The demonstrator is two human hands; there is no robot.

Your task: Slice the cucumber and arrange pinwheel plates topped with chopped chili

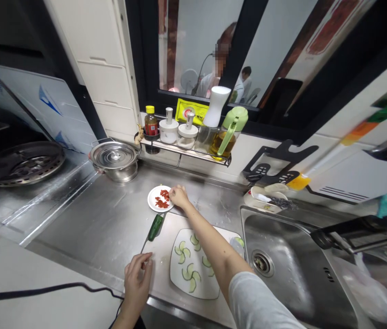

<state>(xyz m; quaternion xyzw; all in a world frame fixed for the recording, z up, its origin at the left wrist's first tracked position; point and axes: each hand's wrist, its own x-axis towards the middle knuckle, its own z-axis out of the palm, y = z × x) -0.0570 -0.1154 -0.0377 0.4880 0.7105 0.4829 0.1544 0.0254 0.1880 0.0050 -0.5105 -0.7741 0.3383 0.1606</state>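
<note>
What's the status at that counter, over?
Right hand at red pieces on small plate. Left hand apparently empty. Right forearm partly hides squarish plate.

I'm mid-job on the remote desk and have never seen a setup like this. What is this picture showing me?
There's no machine: these are a person's two bare hands, seen by a camera worn on the head, looking forward and down. The right hand is at the small plate of red bits; whether it pinches any is too small to tell. The left hand is open near the board, with nothing visible in it. On the board sits a larger plate with green slices in pinwheels; a cucumber lies beside it. The sink is to the right.
</note>
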